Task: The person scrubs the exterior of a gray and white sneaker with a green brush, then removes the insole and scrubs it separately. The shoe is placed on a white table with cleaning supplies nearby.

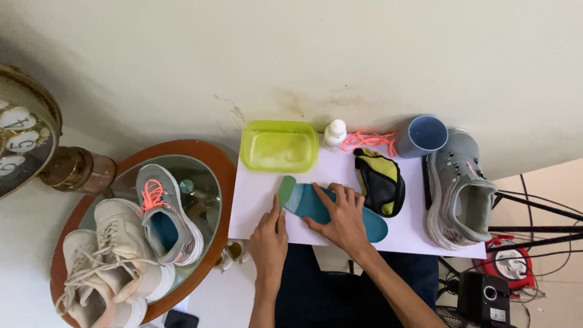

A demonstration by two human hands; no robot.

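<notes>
A: Right hand (343,215)?

B: Lying flat and open on the blue-green insole (331,212), fingers spread, pressing it down. Arm reaching in from the bottom edge, slanting up and left.

A: Left hand (270,234)?

B: Resting on the white sheet (261,194) just beside the insole. Fingers held together and pointing up, tips touching the green end of the insole. Not wrapped around anything. Open too, as far as can be seen.

A: And the insole?

B: Lying flat on the white sheet on the desk (419,237), near the front edge, slanting from upper left to lower right. Middle part hidden under the right hand.

A: Around it?

B: Lime green tray (279,146) behind it. Small white bottle (334,133) beside the tray. Pink laces (367,141) next, in a loose heap. Blue cup (423,135) at the back. Black and yellow pouch (381,181) just right of the right hand. Grey shoe (458,188) at the right end, no laces in it.

A: On the left?

B: Round glass-topped table (209,161) with a grey shoe with pink laces (164,212) and white shoes (103,261) on it.

A: Hard to see?

B: Clock (21,130) cut off at the left edge. White shoes cut off at the bottom. Black box (484,297) and red cable reel (512,264) low on the right, partly out of view. Small things under the glass, too blurry to tell.
</notes>
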